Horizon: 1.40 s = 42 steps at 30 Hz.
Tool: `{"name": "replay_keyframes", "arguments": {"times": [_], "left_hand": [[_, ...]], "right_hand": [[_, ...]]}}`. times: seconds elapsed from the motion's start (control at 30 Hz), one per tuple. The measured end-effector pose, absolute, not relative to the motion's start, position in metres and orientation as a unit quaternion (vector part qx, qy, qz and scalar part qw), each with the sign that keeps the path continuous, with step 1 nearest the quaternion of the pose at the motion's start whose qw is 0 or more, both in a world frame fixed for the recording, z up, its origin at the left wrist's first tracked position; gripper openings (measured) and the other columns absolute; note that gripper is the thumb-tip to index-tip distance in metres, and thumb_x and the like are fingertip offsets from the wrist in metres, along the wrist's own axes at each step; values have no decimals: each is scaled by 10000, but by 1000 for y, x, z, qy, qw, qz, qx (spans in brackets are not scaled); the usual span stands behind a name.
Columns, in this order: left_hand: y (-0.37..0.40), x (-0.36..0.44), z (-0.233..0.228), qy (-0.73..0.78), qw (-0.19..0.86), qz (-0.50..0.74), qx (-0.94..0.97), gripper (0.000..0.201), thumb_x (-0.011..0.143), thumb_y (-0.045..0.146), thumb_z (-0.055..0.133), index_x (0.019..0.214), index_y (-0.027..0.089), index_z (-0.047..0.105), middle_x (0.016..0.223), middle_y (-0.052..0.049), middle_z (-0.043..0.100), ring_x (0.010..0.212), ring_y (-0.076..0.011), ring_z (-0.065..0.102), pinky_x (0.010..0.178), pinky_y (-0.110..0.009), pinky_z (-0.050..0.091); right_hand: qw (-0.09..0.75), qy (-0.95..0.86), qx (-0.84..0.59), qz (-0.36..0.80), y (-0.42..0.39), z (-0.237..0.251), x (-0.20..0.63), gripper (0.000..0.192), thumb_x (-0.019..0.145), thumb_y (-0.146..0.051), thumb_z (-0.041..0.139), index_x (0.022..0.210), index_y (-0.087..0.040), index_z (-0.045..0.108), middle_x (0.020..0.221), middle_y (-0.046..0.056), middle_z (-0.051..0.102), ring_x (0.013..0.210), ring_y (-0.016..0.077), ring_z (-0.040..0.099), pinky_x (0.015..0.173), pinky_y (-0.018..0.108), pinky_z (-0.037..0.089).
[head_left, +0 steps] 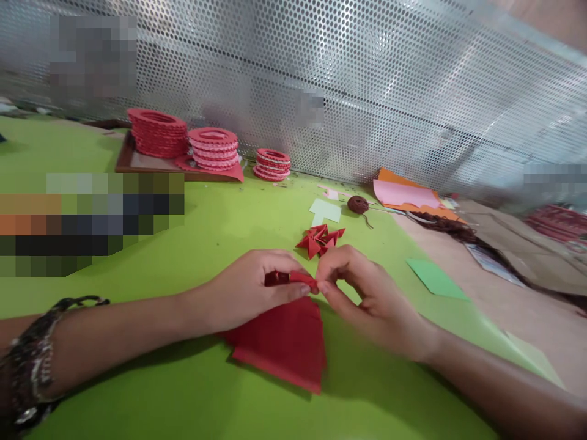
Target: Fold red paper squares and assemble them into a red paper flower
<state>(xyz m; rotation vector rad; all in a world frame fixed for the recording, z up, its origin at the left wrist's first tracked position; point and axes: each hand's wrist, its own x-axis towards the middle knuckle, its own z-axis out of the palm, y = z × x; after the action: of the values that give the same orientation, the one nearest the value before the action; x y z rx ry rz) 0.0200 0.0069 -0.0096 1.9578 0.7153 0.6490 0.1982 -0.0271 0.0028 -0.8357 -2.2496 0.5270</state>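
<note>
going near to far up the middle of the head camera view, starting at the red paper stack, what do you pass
Red paper stack → small red folded piece pinched between left hand and right hand → pile of folded red pieces → pale green paper scrap → perforated metal screen.

Can't make out any readable text, labels, brands or numbers anywhere here, near or far, left or right.

Craft workshop, paper ring stacks [158, 131], perforated screen [367, 91]

Folded pieces [320, 239] lie behind hands; paper stack [284, 342] beneath.
</note>
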Motion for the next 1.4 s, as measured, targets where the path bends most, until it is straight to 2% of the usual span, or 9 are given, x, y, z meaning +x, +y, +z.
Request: {"name": "replay_keyframes", "arguments": {"times": [0.1, 0.23, 0.33, 0.43, 0.63, 0.87, 1.17, 1.3, 1.4], "left_hand": [[4, 20, -6, 325, 509, 260, 754, 110, 778, 235, 539, 748, 170, 621, 647, 47, 535, 597, -102, 465, 565, -210, 359], [0, 19, -3, 336, 541, 258, 726, 118, 786, 235, 525, 737, 166, 606, 578, 65, 488, 555, -89, 428, 525, -196, 329], [0, 19, -2, 335, 546, 254, 724, 108, 788, 218, 518, 740, 161, 596, 593, 64, 500, 555, -83, 434, 513, -189, 326], [-1, 19, -2, 333, 545, 253, 726, 101, 793, 208, 509, 750, 164, 588, 633, 57, 521, 580, -86, 452, 522, -187, 340], [0, 18, -4, 327, 485, 243, 774, 131, 807, 254, 493, 759, 172, 583, 698, 35, 526, 635, -116, 479, 572, -223, 364], [2, 18, -5, 328, 417, 239, 813, 131, 806, 262, 509, 782, 168, 597, 725, 21, 558, 678, -137, 517, 609, -240, 378], [2, 19, -4, 317, 449, 257, 795, 110, 790, 219, 525, 755, 176, 620, 708, 34, 569, 639, -117, 517, 597, -221, 392], [1, 19, -4, 332, 465, 252, 781, 132, 786, 248, 523, 726, 168, 608, 638, 41, 529, 595, -111, 482, 557, -216, 363], [2, 19, -5, 327, 482, 260, 770, 116, 782, 223, 520, 733, 167, 610, 640, 43, 529, 597, -106, 474, 558, -213, 355]], "right_hand": [[359, -845, -346, 192, -26, 5, 198, 123, 802, -83, 507, 876, -176, 478, 722, -12, 547, 620, 81, 521, 550, 194, 458], [344, -866, -345, 116, -26, 9, 199, 84, 781, -81, 565, 794, -161, 544, 711, 3, 599, 611, 83, 552, 565, 191, 481], [337, -895, -289, 38, -25, 10, 201, 96, 803, -65, 534, 814, -155, 566, 754, 28, 625, 706, 106, 576, 652, 214, 493], [311, -918, -247, 11, -24, 10, 204, 129, 835, -63, 478, 838, -155, 569, 809, 42, 624, 766, 113, 569, 698, 217, 483], [270, -917, -291, 36, -27, 11, 204, 115, 859, -103, 441, 818, -154, 535, 785, 43, 579, 739, 117, 551, 686, 225, 476], [303, -889, -333, 82, -27, 12, 199, 112, 835, -90, 468, 799, -166, 541, 723, 23, 588, 678, 109, 554, 618, 224, 468], [324, -879, -344, 67, -29, 7, 199, 128, 821, -85, 473, 905, -171, 516, 782, 23, 629, 667, 98, 588, 596, 196, 481], [318, -868, -363, 119, -27, 10, 199, 21, 804, -155, 536, 823, -152, 543, 702, 11, 614, 584, 87, 561, 536, 188, 470], [315, -870, -353, 136, -25, 11, 200, 65, 800, -200, 560, 788, -137, 556, 686, 15, 601, 584, 87, 546, 537, 191, 460]]}}
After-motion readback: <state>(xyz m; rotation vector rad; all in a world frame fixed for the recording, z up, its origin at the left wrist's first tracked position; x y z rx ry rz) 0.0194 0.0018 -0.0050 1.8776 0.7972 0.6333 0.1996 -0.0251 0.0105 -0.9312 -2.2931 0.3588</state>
